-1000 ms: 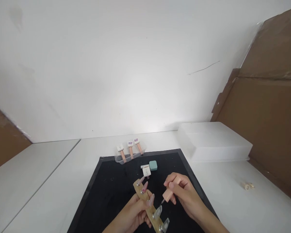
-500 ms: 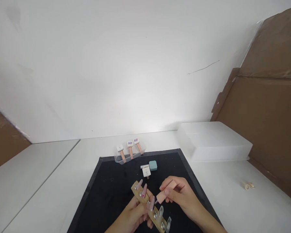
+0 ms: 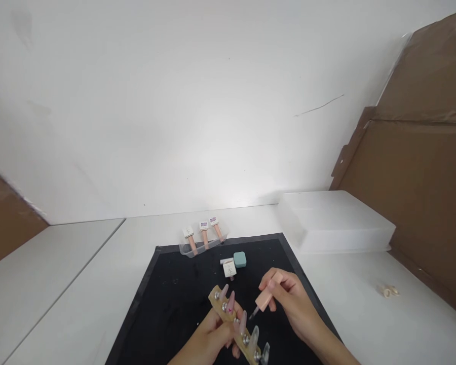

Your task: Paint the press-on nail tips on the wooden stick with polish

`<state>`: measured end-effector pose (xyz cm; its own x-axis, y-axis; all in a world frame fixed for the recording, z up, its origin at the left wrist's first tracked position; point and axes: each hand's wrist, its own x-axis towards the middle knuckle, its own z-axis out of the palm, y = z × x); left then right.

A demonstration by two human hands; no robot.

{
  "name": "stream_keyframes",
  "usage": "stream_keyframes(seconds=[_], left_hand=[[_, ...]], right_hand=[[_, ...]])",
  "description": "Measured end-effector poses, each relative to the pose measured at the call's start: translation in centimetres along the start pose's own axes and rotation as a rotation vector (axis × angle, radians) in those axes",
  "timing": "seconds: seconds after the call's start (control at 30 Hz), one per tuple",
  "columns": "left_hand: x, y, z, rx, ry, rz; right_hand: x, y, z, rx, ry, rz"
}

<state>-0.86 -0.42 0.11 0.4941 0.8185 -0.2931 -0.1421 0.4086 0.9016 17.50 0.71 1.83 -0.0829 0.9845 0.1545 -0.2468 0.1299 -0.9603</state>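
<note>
1. The wooden nail strip (image 3: pixel 233 324) sits low in the middle of my view, slanting from upper left down to lower right above the black mat (image 3: pixel 175 304). A row of false nail tips (image 3: pixel 243 320) stands up along it on small metal studs; the upper ones look pink, the lowest two clear.
2. My left hand (image 3: pixel 209 342) comes up from 6 o'clock and grips the strip from beneath, fingers curled shut around its middle.
3. My right hand (image 3: pixel 289 299) enters from 4 o'clock. Its thumb and fingers pinch the peach cap of a polish brush (image 3: pixel 264 300), bristles aimed down and left towards the strip. The bristle end hangs just beside the nail tips, at about 3 o'clock from them; I cannot tell whether it touches one.
4. At 12 o'clock from the strip, farther back on the mat, stands a small white bottle (image 3: pixel 229 267), with a teal square block (image 3: pixel 239 259) just beside it at its 2 o'clock.
5. Beyond those, at the mat's far edge, a clear tray (image 3: pixel 197 248) holds three peach-handled polish bottles (image 3: pixel 204 234) lying side by side.
6. At 2 o'clock a translucent white box (image 3: pixel 334 220) rests on the white table (image 3: pixel 61 284).
7. At 3 o'clock, well apart, a small pale object (image 3: pixel 388 291) lies near brown cardboard (image 3: pixel 421 192).
</note>
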Motion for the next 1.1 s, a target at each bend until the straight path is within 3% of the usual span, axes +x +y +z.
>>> stream_keyframes(seconds=[0.1, 0.2, 0.37, 0.57, 0.83, 1.1], left_hand=[[0.1, 0.2, 0.2, 0.07, -0.003, 0.021], [0.1, 0.6, 0.5, 0.103, -0.026, 0.033], [0.1, 0.7, 0.5, 0.127, -0.083, 0.063], [0.4, -1.0, -0.7, 0.188, -0.133, 0.124], [1.1, -2.4, -1.1, 0.304, -0.091, 0.158], [0.3, -1.9, -1.1, 0.565, -0.042, 0.267]], right_hand=[[-0.2, 0.1, 0.1, -0.021, -0.122, 0.029], [-0.3, 0.0, 0.2, -0.064, -0.161, 0.04], [-0.2, -0.1, 0.2, -0.173, -0.094, -0.024], [0.0, 0.0, -0.1, -0.236, 0.072, -0.118], [-0.6, -0.3, 0.3, -0.278, -0.147, -0.08], [0.0, -0.4, 0.2, -0.36, -0.004, -0.114]])
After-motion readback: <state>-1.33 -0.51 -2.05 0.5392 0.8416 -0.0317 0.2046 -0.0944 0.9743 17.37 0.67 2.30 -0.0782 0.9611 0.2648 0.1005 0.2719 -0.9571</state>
